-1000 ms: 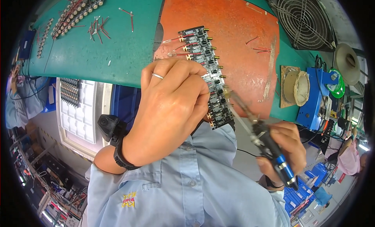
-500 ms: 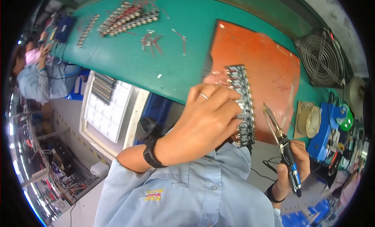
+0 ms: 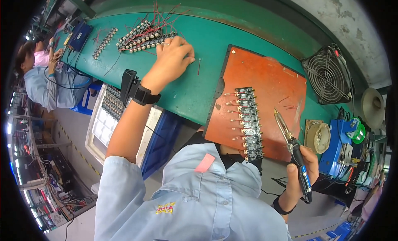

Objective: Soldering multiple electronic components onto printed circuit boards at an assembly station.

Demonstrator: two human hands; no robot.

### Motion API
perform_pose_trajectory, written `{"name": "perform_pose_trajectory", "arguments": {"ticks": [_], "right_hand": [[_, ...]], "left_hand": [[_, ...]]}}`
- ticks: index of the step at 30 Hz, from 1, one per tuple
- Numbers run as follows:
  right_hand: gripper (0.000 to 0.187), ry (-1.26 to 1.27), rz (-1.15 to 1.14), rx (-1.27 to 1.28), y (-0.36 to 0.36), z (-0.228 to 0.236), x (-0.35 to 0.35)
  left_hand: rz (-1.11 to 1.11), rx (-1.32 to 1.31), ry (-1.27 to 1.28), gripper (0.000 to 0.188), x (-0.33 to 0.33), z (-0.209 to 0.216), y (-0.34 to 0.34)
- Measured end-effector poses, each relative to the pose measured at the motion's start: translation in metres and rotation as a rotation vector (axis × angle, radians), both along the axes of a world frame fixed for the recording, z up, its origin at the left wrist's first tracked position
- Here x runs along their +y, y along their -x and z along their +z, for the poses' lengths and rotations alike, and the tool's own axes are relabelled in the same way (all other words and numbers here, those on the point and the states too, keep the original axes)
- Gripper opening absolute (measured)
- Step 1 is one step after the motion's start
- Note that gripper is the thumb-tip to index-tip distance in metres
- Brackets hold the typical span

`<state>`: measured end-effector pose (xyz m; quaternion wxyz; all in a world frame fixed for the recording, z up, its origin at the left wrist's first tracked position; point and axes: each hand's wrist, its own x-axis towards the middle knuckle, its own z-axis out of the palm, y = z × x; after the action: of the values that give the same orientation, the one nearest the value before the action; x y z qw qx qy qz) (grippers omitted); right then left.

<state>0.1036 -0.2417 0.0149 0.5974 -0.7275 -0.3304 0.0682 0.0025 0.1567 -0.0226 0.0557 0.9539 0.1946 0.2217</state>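
Observation:
My left hand [image 3: 176,54] is at the far side of the green bench, beside a pile of round-capped parts on strips with red wires [image 3: 141,37]. Its fingers bend down in a closed shape, and their tips are hidden, so whatever they pinch does not show. My right hand [image 3: 304,168] grips a soldering iron [image 3: 298,158] with a blue and black handle, its tip pointing up over an orange mat [image 3: 273,71]. Left of the tip lies a strip of small black circuit boards [image 3: 249,125], with short red wires along its left edge; neither hand touches it.
A fan [image 3: 328,75] stands at the right, near a solder spool [image 3: 318,136], a blue soldering station [image 3: 331,147] and a green reel [image 3: 357,131]. A white tray [image 3: 103,135] sits below the bench at left. Another person [image 3: 54,85] works at far left.
My left hand has let go of the circuit board strip and moved far and left to the bench. The strip now rests on the mat. My right hand still holds the soldering iron.

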Motion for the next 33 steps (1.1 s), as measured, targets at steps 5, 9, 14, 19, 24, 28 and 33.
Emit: {"name": "perform_pose_trajectory", "arguments": {"ticks": [5, 9, 14, 19, 24, 28, 33], "right_hand": [[0.057, -0.033, -0.019, 0.047, 0.004, 0.000, 0.002], [0.060, -0.099, -0.037, 0.066, 0.011, -0.002, 0.004], [0.063, -0.196, 0.013, 0.202, 0.023, -0.005, 0.023], [0.047, -0.186, 0.169, 0.182, 0.017, -0.004, 0.039], [0.044, -0.062, 0.141, 0.155, 0.020, -0.004, 0.040], [0.044, -0.006, 0.150, 0.086, 0.025, -0.010, 0.037], [0.045, 0.019, 0.154, -0.047, 0.029, -0.015, 0.034]], "left_hand": [[-0.007, 0.013, 0.040, 0.005, -0.018, 0.014, 0.015], [-0.097, -0.123, 0.183, 0.004, -0.059, 0.043, 0.023], [-0.293, -0.255, 0.376, 0.007, -0.114, 0.053, 0.023], [-0.454, -0.210, 0.673, 0.010, -0.165, 0.057, 0.022], [-0.523, -0.218, 0.705, 0.011, -0.194, 0.042, 0.018], [-0.522, -0.294, 0.608, 0.015, -0.205, 0.031, 0.023], [-0.498, -0.311, 0.568, 0.018, -0.207, 0.023, 0.028]]}}
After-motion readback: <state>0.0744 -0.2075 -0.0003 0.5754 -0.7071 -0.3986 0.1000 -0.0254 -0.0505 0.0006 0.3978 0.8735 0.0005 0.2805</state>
